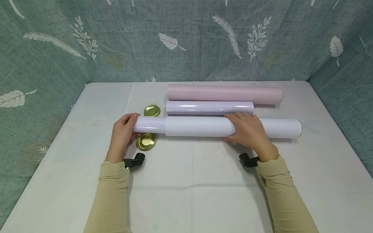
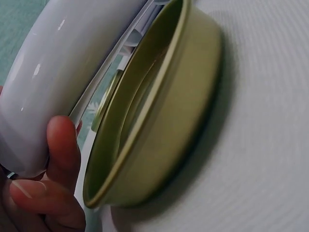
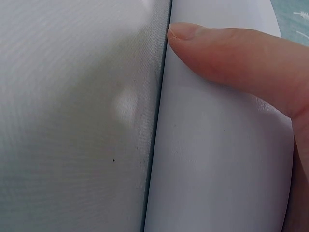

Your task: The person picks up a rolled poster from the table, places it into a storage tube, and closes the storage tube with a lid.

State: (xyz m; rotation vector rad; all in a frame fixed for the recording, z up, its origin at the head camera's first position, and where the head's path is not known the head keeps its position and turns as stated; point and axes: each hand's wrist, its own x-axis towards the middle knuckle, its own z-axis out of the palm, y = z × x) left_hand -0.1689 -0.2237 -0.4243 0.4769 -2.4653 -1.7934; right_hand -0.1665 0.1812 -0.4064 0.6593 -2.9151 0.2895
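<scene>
A long white tube [image 1: 198, 126] lies across the table, with a narrower glossy pale lilac roll [image 1: 151, 124] sticking out of its left end. My left hand [image 1: 122, 132] grips the outer end of that roll, thumb and fingers around it. In the left wrist view the fingertips [image 2: 63, 140] curl against the glossy roll [image 2: 67, 63]. Farther right, my right hand [image 1: 247, 131] holds the white tube from above, its thumb [image 3: 212, 48] along the near side in the right wrist view. Close to the left hand, a gold lid [image 1: 146, 141] lies hollow side up.
Behind the tube lie a shorter glossy lilac roll [image 1: 209, 107] and a long pink tube [image 1: 224, 94]. A second gold lid [image 1: 152, 110] sits just beyond the lilac roll's exposed part. Patterned green cloth [image 1: 186, 42] borders the white table [image 1: 192, 200] at the back and sides.
</scene>
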